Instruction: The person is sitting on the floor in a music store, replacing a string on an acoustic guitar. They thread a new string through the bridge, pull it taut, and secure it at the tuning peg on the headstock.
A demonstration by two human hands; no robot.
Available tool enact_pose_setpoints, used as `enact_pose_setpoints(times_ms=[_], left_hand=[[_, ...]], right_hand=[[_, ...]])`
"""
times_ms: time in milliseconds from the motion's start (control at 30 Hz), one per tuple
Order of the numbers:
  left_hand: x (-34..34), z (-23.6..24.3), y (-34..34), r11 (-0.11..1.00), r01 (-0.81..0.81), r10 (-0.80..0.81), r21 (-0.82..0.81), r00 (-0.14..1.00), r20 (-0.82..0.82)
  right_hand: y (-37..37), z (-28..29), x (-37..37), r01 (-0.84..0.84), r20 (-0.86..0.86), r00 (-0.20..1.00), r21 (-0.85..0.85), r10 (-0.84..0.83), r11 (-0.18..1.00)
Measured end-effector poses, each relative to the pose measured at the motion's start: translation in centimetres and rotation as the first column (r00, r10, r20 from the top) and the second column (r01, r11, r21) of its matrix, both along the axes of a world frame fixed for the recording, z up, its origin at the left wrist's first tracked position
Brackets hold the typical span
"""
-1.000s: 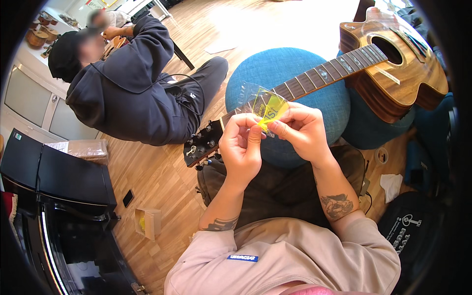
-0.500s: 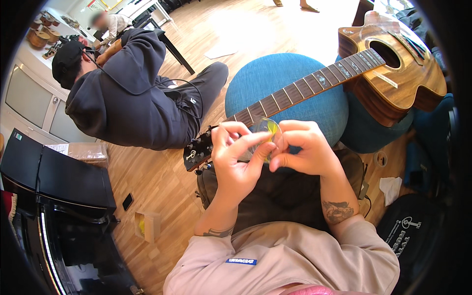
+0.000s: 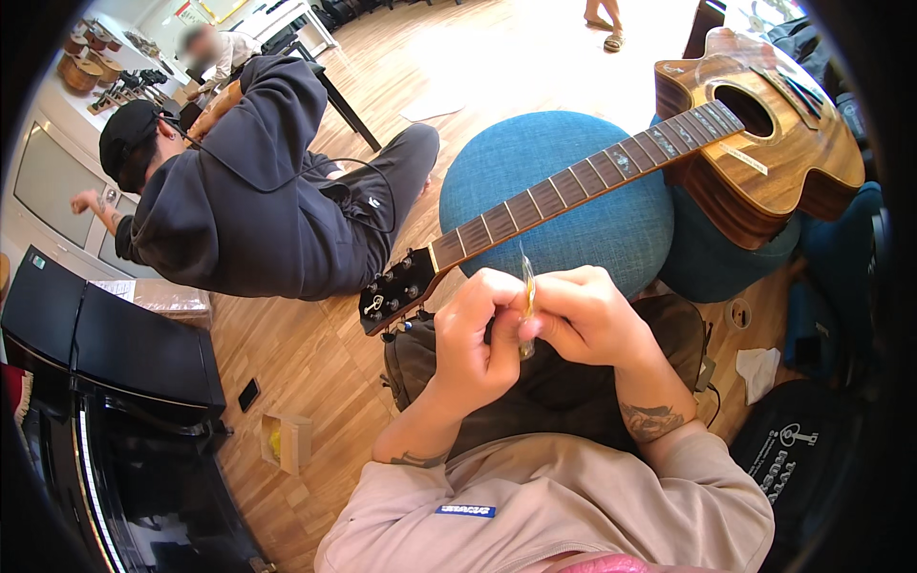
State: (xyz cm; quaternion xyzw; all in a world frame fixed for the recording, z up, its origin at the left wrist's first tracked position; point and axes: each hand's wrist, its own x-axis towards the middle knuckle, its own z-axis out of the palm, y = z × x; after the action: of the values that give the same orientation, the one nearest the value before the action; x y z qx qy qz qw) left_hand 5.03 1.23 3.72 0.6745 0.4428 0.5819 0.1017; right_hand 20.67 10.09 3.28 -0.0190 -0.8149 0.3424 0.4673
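Note:
Pinched between my left hand (image 3: 478,339) and my right hand (image 3: 587,315) is a small clear packet (image 3: 527,277) with yellow in it, held upright and seen nearly edge-on. Fingers of both hands are closed around it and the thumbs meet at its lower part. Just beyond my hands lies a wooden acoustic guitar (image 3: 802,153); its neck crosses a round blue pouffe (image 3: 549,138) and its black headstock (image 3: 390,291) is to the left of my hands. A dark bag (image 3: 420,358) is under my hands.
A seated person in a dark hoodie (image 3: 220,201) is at left, another person (image 3: 215,57) behind, and a standing person's legs (image 3: 611,19) at top. A black upright piano (image 3: 143,487), open carton (image 3: 287,439), phone (image 3: 249,394) and black soft case (image 3: 778,449) surround me.
My hands moved down, toward my body, and the packet turned from face-on to edge-on. The hooded person bent forward, with a hand now out at left. Legs appeared at the top.

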Motion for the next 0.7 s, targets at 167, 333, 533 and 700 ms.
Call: enact_pose_setpoints(times_ms=[167,333,533,700], left_hand=[[-0.4,0.4,-0.9,0.994,0.106,-0.105,-0.019,0.993,0.051],[-0.8,0.2,-1.4,0.996,0.085,-0.085,0.002,0.996,0.004],[-2.4,1.6,-2.4,0.959,0.249,-0.266,-0.135,0.956,-0.127],[-2.7,2.5,-3.3,0.964,0.234,-0.261,-0.126,0.927,-0.269]], right_hand=[[-0.4,0.3,0.2,-0.088,-0.046,0.995,0.11,0.093,0.99],[0.0,-0.5,0.6,-0.086,-0.048,0.994,0.142,0.094,0.986],[-0.3,-0.7,0.4,-0.132,-0.018,0.991,0.14,0.135,0.981],[-1.3,1.7,1.3,-0.093,0.186,0.979,0.027,0.086,0.995]])
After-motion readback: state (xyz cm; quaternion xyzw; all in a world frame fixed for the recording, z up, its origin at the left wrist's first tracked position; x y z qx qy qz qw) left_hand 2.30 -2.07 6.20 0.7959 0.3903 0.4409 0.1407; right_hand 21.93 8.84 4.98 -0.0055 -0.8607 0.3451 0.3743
